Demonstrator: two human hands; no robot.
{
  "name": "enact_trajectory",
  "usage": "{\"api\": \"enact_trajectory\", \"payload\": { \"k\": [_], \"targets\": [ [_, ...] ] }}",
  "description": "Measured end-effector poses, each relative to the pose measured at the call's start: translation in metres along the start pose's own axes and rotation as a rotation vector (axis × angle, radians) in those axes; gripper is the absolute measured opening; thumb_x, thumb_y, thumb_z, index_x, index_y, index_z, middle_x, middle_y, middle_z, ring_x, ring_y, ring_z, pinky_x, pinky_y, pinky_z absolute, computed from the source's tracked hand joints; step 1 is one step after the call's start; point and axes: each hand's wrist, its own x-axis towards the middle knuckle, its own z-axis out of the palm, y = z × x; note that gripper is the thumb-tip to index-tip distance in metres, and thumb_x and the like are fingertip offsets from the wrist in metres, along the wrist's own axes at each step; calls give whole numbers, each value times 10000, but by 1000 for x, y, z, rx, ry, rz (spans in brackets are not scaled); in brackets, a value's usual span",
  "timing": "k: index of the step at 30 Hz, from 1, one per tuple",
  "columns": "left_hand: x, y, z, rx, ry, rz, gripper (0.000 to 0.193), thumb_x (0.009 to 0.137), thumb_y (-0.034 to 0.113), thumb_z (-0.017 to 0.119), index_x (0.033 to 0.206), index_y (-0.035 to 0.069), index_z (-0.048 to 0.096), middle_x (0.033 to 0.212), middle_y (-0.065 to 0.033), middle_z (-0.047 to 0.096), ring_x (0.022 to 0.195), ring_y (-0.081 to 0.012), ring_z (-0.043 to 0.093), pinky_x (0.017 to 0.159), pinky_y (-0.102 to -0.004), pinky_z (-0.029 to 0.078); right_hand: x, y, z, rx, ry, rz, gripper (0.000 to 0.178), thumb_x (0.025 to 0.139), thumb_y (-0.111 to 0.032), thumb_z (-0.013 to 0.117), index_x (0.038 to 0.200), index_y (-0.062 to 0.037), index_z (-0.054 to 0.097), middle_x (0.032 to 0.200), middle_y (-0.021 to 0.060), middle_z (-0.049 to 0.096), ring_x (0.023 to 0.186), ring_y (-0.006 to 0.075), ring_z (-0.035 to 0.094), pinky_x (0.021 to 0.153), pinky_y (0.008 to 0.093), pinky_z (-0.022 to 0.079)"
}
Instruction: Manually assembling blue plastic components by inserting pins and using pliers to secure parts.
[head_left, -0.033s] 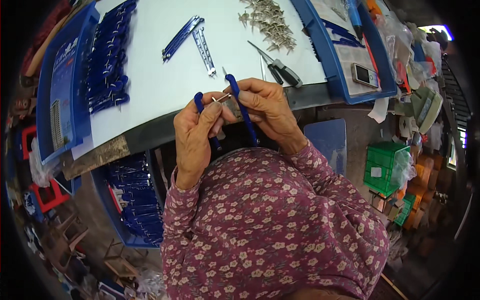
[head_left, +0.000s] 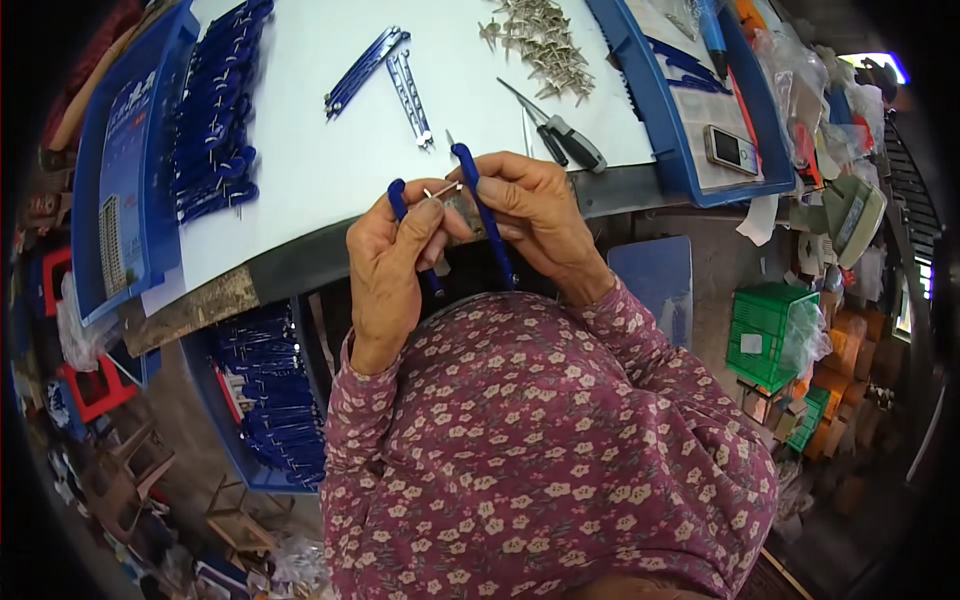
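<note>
My left hand (head_left: pixel 390 255) is closed around a slim blue part (head_left: pixel 397 200), which slants down past the palm. Its thumb and forefinger pinch near a small thin metal pin (head_left: pixel 445 188). My right hand (head_left: pixel 535 210) grips a second long, narrow blue part (head_left: pixel 482 205) between thumb and fingers. A pointed silver tip stands above that part's upper end. The pin spans the gap between the two blue parts, just beyond the table's near edge. Beyond my hands lie slotted blue-and-silver parts (head_left: pixel 408 100) and a darker blue pair (head_left: pixel 362 80).
A row of blue parts (head_left: pixel 215 130) lies beside a blue tray (head_left: pixel 130 190). Small silver pieces (head_left: pixel 540 50) are heaped at the back, near a grey-handled screwdriver (head_left: pixel 575 145). A blue tray (head_left: pixel 690 185) at right holds a phone (head_left: pixel 730 150). Below the table, a bin (head_left: pixel 235 450) contains blue parts.
</note>
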Motion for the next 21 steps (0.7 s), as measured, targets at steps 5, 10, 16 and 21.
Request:
{"api": "enact_trajectory", "payload": {
  "k": [5,10,16,21],
  "targets": [
    [3,-6,-5,-52,-13,-9,243,888,123,476,1052,-50,522,732,-69,584,536,-37,399,461,-153,284,5,4,-3,66,3,69,243,875,-120,506,1029,66,535,697,10,524,485,11,349,414,135,262],
    [7,-8,-6,-67,-10,5,241,894,127,468,1055,-45,522,727,-71,583,531,-36,402,457,-153,285,8,5,-2,86,13,83,251,876,-118,504,1042,69,526,693,9,520,483,11,347,414,129,259],
    [9,-6,-5,-52,6,22,229,891,135,472,1005,-55,527,689,-75,585,503,-33,406,433,-153,286,13,5,-3,103,35,108,246,879,-119,498,1042,63,529,684,18,524,471,14,344,408,132,257],
    [15,-6,-6,-29,0,4,247,901,150,469,1048,-39,531,697,-89,585,501,-46,400,448,-161,285,16,4,-5,117,28,95,237,875,-113,502,1036,58,534,680,18,523,470,14,343,409,132,256]
  ]
}}
